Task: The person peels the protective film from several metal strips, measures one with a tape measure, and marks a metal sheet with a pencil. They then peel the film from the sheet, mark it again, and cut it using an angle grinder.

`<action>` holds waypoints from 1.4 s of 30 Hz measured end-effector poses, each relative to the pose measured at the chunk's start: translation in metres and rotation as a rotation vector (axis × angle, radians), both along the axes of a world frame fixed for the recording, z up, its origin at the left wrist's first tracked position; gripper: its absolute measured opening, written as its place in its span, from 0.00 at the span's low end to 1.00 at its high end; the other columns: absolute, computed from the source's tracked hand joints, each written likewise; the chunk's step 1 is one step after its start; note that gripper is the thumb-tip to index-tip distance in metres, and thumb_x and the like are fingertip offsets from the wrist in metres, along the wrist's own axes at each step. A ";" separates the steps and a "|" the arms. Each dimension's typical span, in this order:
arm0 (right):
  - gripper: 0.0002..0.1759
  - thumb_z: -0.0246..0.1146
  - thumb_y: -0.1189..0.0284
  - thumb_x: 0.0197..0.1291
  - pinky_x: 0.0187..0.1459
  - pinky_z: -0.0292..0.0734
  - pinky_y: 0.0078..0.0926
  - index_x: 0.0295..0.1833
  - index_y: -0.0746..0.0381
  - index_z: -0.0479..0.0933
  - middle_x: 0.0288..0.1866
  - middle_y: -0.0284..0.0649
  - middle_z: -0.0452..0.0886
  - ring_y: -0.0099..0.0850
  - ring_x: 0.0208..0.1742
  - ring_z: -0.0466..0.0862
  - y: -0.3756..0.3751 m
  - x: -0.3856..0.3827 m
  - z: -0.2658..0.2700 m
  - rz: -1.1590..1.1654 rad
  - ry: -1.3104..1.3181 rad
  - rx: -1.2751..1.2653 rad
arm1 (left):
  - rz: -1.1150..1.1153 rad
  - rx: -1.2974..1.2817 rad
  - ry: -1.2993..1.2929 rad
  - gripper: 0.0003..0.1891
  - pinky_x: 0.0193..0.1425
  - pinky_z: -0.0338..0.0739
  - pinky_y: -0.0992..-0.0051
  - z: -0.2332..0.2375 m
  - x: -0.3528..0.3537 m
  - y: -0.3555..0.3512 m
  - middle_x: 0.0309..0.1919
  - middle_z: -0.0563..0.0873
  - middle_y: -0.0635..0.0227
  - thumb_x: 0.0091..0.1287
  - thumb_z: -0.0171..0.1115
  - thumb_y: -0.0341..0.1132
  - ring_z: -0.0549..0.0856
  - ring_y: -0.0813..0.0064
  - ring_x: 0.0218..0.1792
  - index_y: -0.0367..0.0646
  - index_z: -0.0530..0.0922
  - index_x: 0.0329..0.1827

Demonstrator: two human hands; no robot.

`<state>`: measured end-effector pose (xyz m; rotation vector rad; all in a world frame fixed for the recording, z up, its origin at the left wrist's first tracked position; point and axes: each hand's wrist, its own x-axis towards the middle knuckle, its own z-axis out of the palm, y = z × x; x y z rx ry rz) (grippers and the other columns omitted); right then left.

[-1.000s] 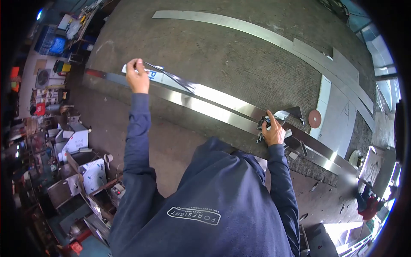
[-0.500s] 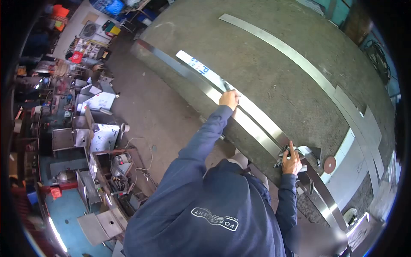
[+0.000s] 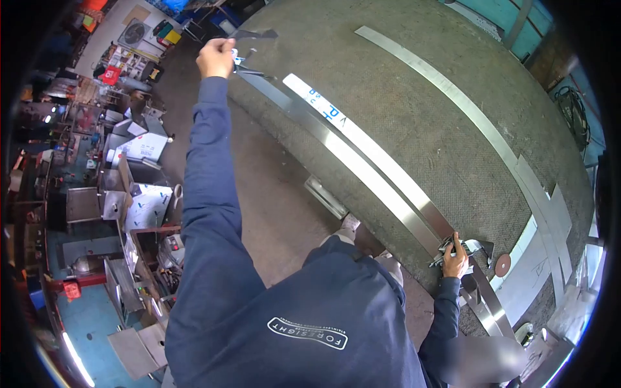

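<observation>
My left hand (image 3: pixel 216 59) is stretched out to the far left end of the nearer long steel strip (image 3: pixel 365 171). Its fingers close on a dark metal tool (image 3: pixel 257 34) with thin arms sticking out; a small white and blue bit shows at the fingertips. Over the right part of the strips, my right hand (image 3: pixel 455 262) grips a silver clamp-like tool (image 3: pixel 479 246), its index finger extended. Beside the nearer strip lies a second strip (image 3: pixel 381 155), with a white, blue-lettered covering at its left end. The two strips run nearly parallel, a narrow gap between them.
Another long strip (image 3: pixel 440 74) lies farther back on the large textured work surface (image 3: pixel 401 123). A brown disc (image 3: pixel 502 264) and flat grey sheets (image 3: pixel 527 271) are at the right. Across the floor (image 3: pixel 265 213), a cluttered bench (image 3: pixel 84 252) stands on the left.
My left hand has moved from the middle of the strips out to their far left end. My right hand stays on the clamp-like tool. The whole view has shifted slightly.
</observation>
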<state>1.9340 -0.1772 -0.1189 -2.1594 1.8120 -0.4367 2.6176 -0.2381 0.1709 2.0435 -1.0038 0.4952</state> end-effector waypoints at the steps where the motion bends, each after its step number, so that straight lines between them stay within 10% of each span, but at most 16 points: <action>1: 0.22 0.61 0.71 0.59 0.44 0.81 0.39 0.61 0.55 0.79 0.43 0.47 0.85 0.45 0.41 0.85 -0.008 0.001 -0.007 0.041 -0.049 -0.087 | -0.085 0.038 0.006 0.08 0.38 0.81 0.70 -0.016 -0.008 0.000 0.29 0.89 0.60 0.62 0.66 0.37 0.88 0.68 0.29 0.41 0.86 0.35; 9: 0.10 0.65 0.68 0.58 0.41 0.82 0.36 0.42 0.62 0.81 0.39 0.45 0.85 0.43 0.39 0.87 -0.061 0.218 0.032 0.259 -0.311 -0.254 | -0.435 0.361 0.322 0.16 0.49 0.77 0.57 -0.278 -0.142 -0.022 0.39 0.80 0.53 0.56 0.71 0.38 0.82 0.53 0.43 0.37 0.78 0.38; 12: 0.27 0.62 0.61 0.60 0.43 0.81 0.42 0.65 0.55 0.70 0.47 0.47 0.84 0.46 0.44 0.86 -0.070 0.281 0.016 0.287 -0.140 -0.026 | -0.359 0.213 0.059 0.28 0.50 0.77 0.58 -0.308 -0.160 -0.029 0.44 0.82 0.53 0.53 0.75 0.47 0.83 0.50 0.43 0.38 0.76 0.49; 16: 0.31 0.62 0.55 0.59 0.46 0.80 0.49 0.67 0.52 0.69 0.59 0.51 0.78 0.50 0.46 0.85 -0.064 0.296 -0.020 0.228 0.055 0.233 | -0.368 0.248 0.646 0.08 0.39 0.78 0.54 -0.336 -0.160 -0.042 0.26 0.85 0.53 0.59 0.63 0.30 0.85 0.50 0.31 0.42 0.82 0.41; 19: 0.34 0.60 0.55 0.61 0.43 0.82 0.44 0.72 0.51 0.64 0.59 0.51 0.76 0.47 0.48 0.85 -0.062 0.301 -0.002 0.202 0.022 0.145 | -0.431 0.466 0.135 0.07 0.39 0.79 0.56 -0.311 -0.157 -0.040 0.31 0.85 0.50 0.64 0.58 0.30 0.86 0.50 0.34 0.36 0.80 0.40; 26: 0.34 0.60 0.53 0.61 0.34 0.82 0.44 0.72 0.46 0.66 0.53 0.46 0.77 0.42 0.42 0.86 -0.064 0.303 -0.013 0.175 0.013 0.032 | -0.481 0.605 0.386 0.18 0.53 0.77 0.56 -0.331 -0.087 -0.053 0.43 0.85 0.44 0.60 0.64 0.40 0.83 0.44 0.47 0.36 0.82 0.49; 32: 0.32 0.60 0.53 0.59 0.35 0.81 0.42 0.71 0.43 0.69 0.58 0.49 0.78 0.45 0.41 0.86 -0.064 0.303 -0.022 0.165 0.017 0.027 | -0.378 -0.046 1.038 0.05 0.21 0.71 0.77 -0.184 0.054 -0.052 0.22 0.77 0.70 0.66 0.62 0.28 0.76 0.82 0.16 0.37 0.78 0.33; 38: 0.34 0.65 0.61 0.55 0.33 0.80 0.40 0.71 0.46 0.69 0.40 0.42 0.77 0.40 0.35 0.84 -0.068 0.307 -0.012 0.220 -0.021 -0.060 | -0.180 -0.869 0.359 0.05 0.29 0.83 0.77 0.032 0.132 -0.012 0.28 0.80 0.66 0.69 0.58 0.26 0.82 0.74 0.22 0.33 0.73 0.37; 42: 0.33 0.64 0.62 0.55 0.33 0.80 0.41 0.70 0.47 0.70 0.38 0.41 0.76 0.41 0.35 0.84 -0.070 0.304 -0.012 0.206 -0.020 -0.053 | -0.288 -0.888 0.253 0.07 0.32 0.83 0.77 0.063 0.046 0.004 0.31 0.81 0.63 0.71 0.60 0.30 0.84 0.73 0.28 0.35 0.74 0.39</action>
